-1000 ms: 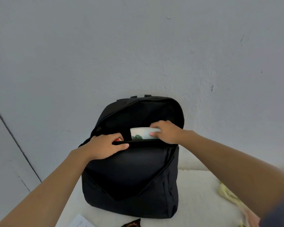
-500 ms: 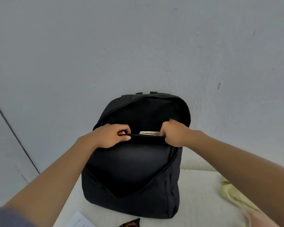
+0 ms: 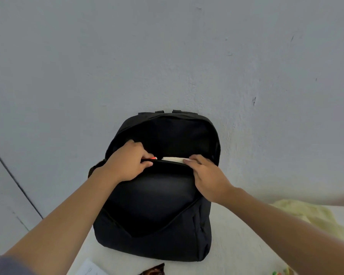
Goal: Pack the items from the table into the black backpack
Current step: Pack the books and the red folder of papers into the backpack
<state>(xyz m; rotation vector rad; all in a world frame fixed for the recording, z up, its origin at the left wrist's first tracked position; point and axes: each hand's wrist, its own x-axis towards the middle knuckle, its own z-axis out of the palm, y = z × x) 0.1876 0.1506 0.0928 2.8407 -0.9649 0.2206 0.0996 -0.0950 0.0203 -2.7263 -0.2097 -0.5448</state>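
The black backpack (image 3: 155,217) stands upright on the white table against the wall, its main compartment unzipped. My left hand (image 3: 127,165) grips the front edge of the opening, thumb over the outside. A white packet (image 3: 172,159) shows only its top edge above that rim, inside the bag. My right hand (image 3: 207,177) rests over the right end of the rim, fingertips touching the packet's edge. A small red item (image 3: 154,158) peeks out beside my left fingers.
A pale yellow cloth (image 3: 314,217) lies on the table to the right. A white paper (image 3: 89,269) and a dark brown wrapper (image 3: 154,270) sit at the table's near edge. The grey wall is right behind the bag.
The white packet has sunk into the backpack until only its top edge shows. My right hand has come up out of the opening onto the rim. My left hand keeps its grip.
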